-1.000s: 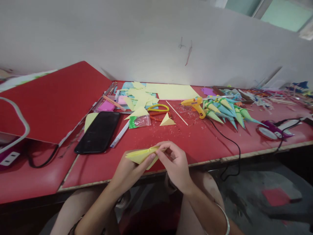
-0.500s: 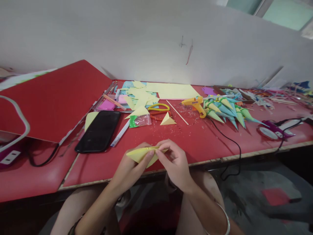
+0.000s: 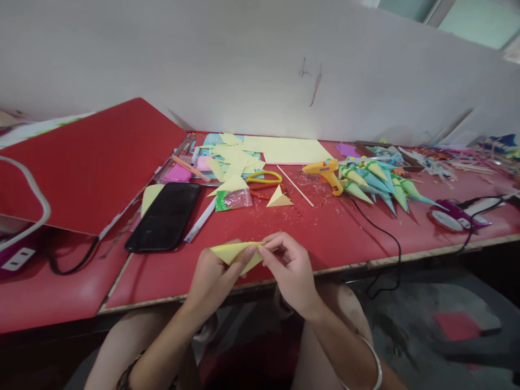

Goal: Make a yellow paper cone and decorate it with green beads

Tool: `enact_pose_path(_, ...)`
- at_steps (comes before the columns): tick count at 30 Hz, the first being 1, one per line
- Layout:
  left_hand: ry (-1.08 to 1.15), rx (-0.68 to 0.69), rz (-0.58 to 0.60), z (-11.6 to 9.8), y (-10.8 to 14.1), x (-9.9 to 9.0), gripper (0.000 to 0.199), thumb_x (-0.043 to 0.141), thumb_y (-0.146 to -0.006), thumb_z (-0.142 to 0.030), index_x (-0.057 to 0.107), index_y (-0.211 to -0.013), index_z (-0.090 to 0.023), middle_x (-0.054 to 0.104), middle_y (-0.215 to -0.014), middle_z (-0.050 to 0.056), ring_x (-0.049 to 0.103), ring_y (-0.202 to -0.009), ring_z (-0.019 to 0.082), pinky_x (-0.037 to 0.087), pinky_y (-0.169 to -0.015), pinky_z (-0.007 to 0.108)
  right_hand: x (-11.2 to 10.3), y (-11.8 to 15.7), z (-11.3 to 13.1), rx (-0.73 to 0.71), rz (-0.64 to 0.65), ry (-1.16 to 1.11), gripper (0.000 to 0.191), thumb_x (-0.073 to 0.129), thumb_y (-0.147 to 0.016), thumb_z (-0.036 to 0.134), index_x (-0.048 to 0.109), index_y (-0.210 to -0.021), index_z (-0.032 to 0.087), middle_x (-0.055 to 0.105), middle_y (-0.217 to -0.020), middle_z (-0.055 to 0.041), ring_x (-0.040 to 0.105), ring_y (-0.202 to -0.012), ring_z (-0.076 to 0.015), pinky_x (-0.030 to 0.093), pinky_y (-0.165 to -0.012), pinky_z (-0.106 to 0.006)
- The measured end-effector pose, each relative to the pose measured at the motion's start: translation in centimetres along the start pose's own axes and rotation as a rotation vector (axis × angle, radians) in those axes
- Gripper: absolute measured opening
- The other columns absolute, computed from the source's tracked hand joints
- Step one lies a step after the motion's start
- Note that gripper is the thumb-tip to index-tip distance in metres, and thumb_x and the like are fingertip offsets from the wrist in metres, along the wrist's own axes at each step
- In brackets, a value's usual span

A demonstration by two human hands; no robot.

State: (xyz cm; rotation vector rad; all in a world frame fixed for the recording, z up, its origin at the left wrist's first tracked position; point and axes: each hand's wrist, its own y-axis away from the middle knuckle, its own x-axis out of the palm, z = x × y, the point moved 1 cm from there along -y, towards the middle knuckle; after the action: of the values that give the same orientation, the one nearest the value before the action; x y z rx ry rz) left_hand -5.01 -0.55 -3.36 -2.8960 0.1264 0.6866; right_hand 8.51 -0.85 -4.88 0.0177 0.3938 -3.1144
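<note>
A folded piece of yellow paper is held between both hands above the table's front edge. My left hand pinches it with the thumb on the near side; its other fingers are hidden behind the paper. At the paper's right end, my right hand grips it between thumb and fingertips. Just beyond the hands lies a small folded yellow paper piece. Scissors with yellow and red handles lie behind it, partly under yellow paper, beside a small clear-and-green plastic packet.
A black phone and a pen lie on the left. Yellow paper sheets sit at the back. On the right are a yellow glue gun with a trailing cord, paper cones and a tape roll. A red board leans far left.
The left end of the yellow paper has tilted slightly, showing a narrower, flatter fold. Both hands keep their hold in nearly the same place.
</note>
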Motion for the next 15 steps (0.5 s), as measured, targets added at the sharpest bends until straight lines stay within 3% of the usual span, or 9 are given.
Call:
enact_pose_path(7,0.012,-0.107,-0.047,-0.01,-0.15,0.0,0.035,0.051,-0.075,-0.038,0.048,-0.047,-0.017,0.042,-0.036,-0.006,0.038,-0.036,0.008,0.029,-0.037,0.018,-0.11,0.12,-0.09,0.082,-0.021,0.005,0.014,0.059,-0.077,0.026,0.052,-0.068,0.018,0.049,-0.053,0.0058,0.049,-0.048,-0.0072,0.038,-0.048,-0.019)
enact_pose_path(15,0.078,-0.152,0.075,0.44,-0.18,0.04,0.036,0.049,-0.076,-0.041,0.049,-0.05,-0.017,0.04,-0.036,-0.006,0.035,-0.034,0.007,0.025,-0.033,0.017,-0.15,0.11,-0.16,0.135,0.004,-0.026,0.014,0.056,-0.079,0.031,0.05,-0.074,0.019,0.052,-0.05,0.0065,0.05,-0.039,-0.0066,0.037,-0.038,-0.016)
